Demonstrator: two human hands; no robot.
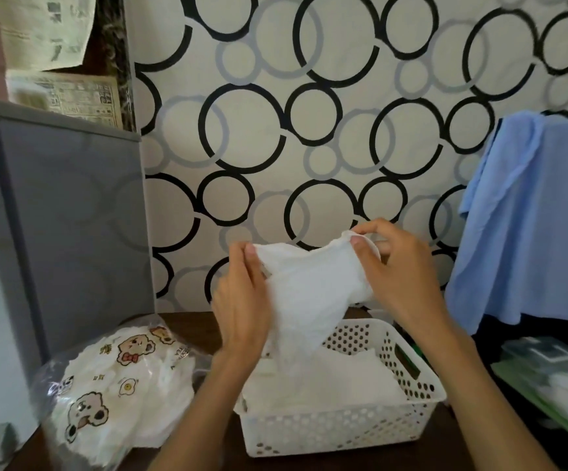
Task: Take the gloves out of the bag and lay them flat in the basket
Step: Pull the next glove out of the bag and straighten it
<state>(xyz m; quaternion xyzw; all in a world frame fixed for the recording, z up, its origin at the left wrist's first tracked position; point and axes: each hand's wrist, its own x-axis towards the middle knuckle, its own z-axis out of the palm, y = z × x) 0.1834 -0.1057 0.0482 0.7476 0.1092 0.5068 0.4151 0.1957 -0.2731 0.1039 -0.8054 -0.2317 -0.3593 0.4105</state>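
A thin white glove (313, 287) hangs stretched in the air above the white perforated basket (343, 428). My left hand (241, 307) pinches its left edge and my right hand (394, 266) pinches its upper right corner. Several white gloves (337, 379) lie inside the basket. To the left, on the dark table, lies the clear plastic bag (119, 392) printed with cartoon bears, still stuffed with white gloves.
A grey fabric cabinet (68, 232) stands at the left. Blue cloth (534, 232) drapes over something at the right. A green-rimmed tray (547, 379) with white items sits at the right edge. Circle-patterned wall behind.
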